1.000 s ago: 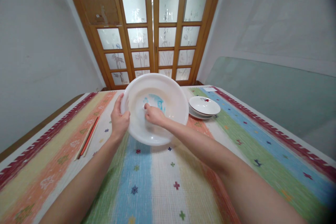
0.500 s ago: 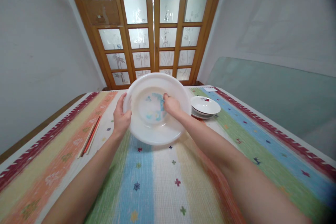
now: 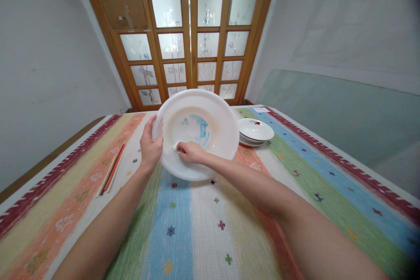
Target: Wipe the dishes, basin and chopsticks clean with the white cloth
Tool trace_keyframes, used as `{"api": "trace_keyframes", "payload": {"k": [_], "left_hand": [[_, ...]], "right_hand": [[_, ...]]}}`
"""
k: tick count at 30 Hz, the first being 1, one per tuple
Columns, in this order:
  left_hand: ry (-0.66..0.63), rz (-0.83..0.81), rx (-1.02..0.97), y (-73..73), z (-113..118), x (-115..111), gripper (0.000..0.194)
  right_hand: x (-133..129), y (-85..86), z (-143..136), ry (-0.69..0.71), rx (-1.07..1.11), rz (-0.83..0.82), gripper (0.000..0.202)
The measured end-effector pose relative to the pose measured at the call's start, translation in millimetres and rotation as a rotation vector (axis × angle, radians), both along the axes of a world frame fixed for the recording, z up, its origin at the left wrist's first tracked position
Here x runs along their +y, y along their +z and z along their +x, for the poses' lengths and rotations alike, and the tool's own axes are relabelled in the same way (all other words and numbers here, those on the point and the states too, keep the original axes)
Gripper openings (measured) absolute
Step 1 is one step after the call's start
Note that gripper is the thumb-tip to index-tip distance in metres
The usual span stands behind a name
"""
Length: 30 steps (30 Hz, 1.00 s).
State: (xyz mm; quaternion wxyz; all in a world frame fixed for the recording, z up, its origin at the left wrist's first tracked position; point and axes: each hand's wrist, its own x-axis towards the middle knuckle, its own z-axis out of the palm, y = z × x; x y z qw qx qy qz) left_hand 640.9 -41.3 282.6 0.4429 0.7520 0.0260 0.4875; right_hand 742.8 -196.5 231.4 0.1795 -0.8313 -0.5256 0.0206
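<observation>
A large white basin with a blue print on its bottom is tilted up, its inside facing me. My left hand is closed on the basin's left rim, thumb toward the inside. Inside the basin, at the lower left of its wall, my right hand pinches a small white tissue. Most of the tissue is hidden by the fingers, so whether it is paper or cloth is hard to tell.
Stacked white bowls stand right of the basin. Chopsticks, some red and some pale, lie at the left on the striped tablecloth. Beyond the table's far edge are wooden doors with glass panes; a pale green panel is at the right.
My right hand has moved from the right part of the basin's bottom down and left to its lower-left wall, and the white tissue now shows. My left hand keeps its hold on the rim.
</observation>
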Motion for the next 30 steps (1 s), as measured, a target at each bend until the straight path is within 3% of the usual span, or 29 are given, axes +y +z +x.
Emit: {"api": "trace_keyframes", "payload": {"k": [5, 9, 11, 15, 20, 26, 30], "left_hand": [[-0.030, -0.024, -0.007, -1.7, 4, 2, 0.077], [-0.071, -0.026, -0.001, -0.8, 5, 3, 0.077], [-0.068, -0.014, -0.008, -0.2, 5, 3, 0.077], [-0.049, -0.035, -0.013, -1.5, 6, 4, 0.076], [-0.040, -0.034, -0.006, 0.2, 3, -2, 0.075], [0.000, 0.034, -0.018, 9.5, -4, -14, 0.078], [-0.001, 0.030, -0.020, 10.1, -4, -14, 0.077]], "right_hand": [[-40, 22.6, 37, -0.317, -0.114, -0.258, 0.024], [-63, 45.5, 69, -0.464, -0.244, -0.203, 0.033], [-67, 47.3, 74, -0.475, -0.304, -0.168, 0.039], [-63, 24.4, 53, -0.402, -0.236, -0.250, 0.039], [-40, -7.0, 5, -0.171, -0.125, -0.277, 0.024], [-9, 5.7, -22, 0.107, -0.103, 0.121, 0.038], [4, 17.7, -22, 0.121, -0.376, 0.133, 0.038]]}}
